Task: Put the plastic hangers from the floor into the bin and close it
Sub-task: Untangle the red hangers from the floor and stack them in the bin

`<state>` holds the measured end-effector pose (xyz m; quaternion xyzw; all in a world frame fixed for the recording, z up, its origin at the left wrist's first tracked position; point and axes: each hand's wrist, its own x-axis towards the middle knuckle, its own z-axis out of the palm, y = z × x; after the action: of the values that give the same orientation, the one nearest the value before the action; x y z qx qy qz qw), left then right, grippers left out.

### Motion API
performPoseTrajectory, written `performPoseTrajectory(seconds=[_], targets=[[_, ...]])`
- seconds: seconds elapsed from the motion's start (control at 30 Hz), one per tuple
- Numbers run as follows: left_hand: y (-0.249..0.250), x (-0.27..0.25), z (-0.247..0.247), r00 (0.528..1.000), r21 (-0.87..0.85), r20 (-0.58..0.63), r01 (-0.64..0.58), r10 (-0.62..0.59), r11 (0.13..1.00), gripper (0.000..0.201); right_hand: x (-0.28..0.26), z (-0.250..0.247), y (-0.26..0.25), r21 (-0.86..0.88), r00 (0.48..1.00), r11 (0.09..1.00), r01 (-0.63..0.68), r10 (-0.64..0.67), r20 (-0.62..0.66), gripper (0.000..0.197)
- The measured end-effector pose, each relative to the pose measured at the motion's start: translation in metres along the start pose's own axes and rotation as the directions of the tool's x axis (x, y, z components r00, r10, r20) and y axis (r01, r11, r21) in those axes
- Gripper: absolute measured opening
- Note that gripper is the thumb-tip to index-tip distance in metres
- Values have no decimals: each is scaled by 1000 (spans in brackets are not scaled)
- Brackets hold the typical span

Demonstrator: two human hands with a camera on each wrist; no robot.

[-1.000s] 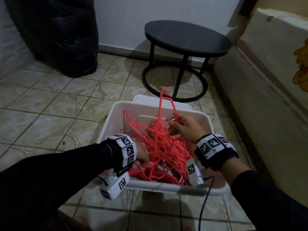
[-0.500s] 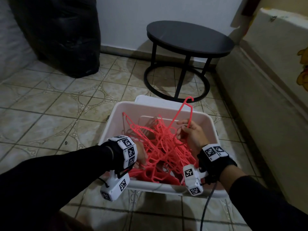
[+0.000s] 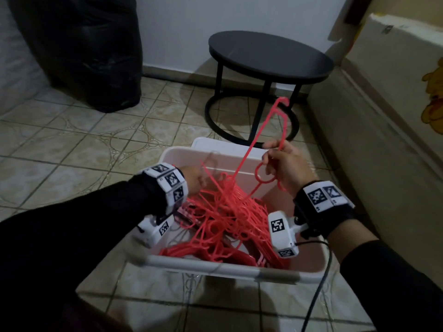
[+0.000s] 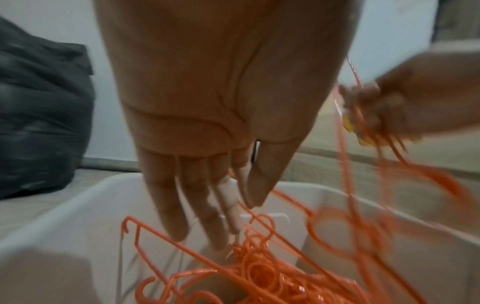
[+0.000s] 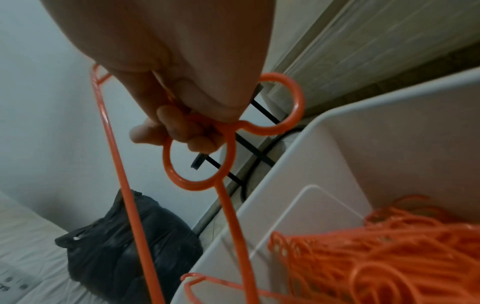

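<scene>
L hand [image 3: 193,174]: my fingers [image 4: 182,205] straight, relaxed, over the hanger pile [image 3: 223,219] inside white bin [image 3: 215,265], gripping nothing. R hand [image 3: 285,164]: fingers pinch one raised hanger [image 3: 260,133] above bin's far-right corner, lower end in pile.

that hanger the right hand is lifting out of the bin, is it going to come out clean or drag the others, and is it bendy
The lifted hanger, pinched by the right hand, probably flexes somewhat: its rods are thin plastic. It likely snags: its lower end runs into the tangled pile in the bin. It is probably light, since a fingertip pinch holds it.
</scene>
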<state>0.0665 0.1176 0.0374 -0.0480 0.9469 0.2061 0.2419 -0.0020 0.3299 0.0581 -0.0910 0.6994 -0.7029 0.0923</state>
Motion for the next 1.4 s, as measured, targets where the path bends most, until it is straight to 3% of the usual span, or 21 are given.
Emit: performPoseTrajectory(seconds=[0.07,0.13,0.23,0.33,0.37,0.47,0.53,0.6,0.67,0.9,1.03,1.13,1.27,1.4], targets=[[-8,8,-2,999,-235,22,-18,23,972,27,-7,9,9,-37,999,999,-41,42,23,30],[-6,5,5,995,-446,99,43,1,894,18,-14,17,17,-54,996,996,-69,72,54,30],[-1,8,23,994,-757,107,81,1,649,19,-18,24,22,-57,989,994,-92,98,108,30],[13,8,24,999,-845,48,52,-20,533,24,-20,29,21,-87,983,993,-83,96,159,32],[17,8,24,999,-835,42,54,-34,547,26,-21,31,21,-99,979,992,-81,98,178,32],[21,5,28,987,-636,-18,113,-161,763,26,-26,35,21,-109,969,991,-84,107,225,31],[14,2,30,982,-438,70,187,-174,879,22,-26,34,20,-93,968,993,-78,97,229,30],[9,1,35,942,-446,272,305,-197,841,33,-25,32,17,-77,977,995,-59,73,203,30],[7,2,35,898,-473,381,393,-218,789,35,-21,27,13,-83,986,996,-33,47,161,31],[6,0,24,953,-535,291,240,-90,810,17,-18,25,18,-123,993,987,-106,111,31,31],[5,1,32,951,-499,305,206,-53,842,26,-22,37,31,-126,978,970,-210,209,-24,29],[6,3,42,973,-484,225,162,-57,860,24,-26,45,42,-85,967,964,-252,248,-55,29],[13,3,45,976,-425,216,86,9,901,21,-28,57,42,-68,973,971,-229,228,-22,27],[13,-3,12,944,-345,329,98,23,933,24,-24,55,29,-222,991,968,-116,129,44,24]])
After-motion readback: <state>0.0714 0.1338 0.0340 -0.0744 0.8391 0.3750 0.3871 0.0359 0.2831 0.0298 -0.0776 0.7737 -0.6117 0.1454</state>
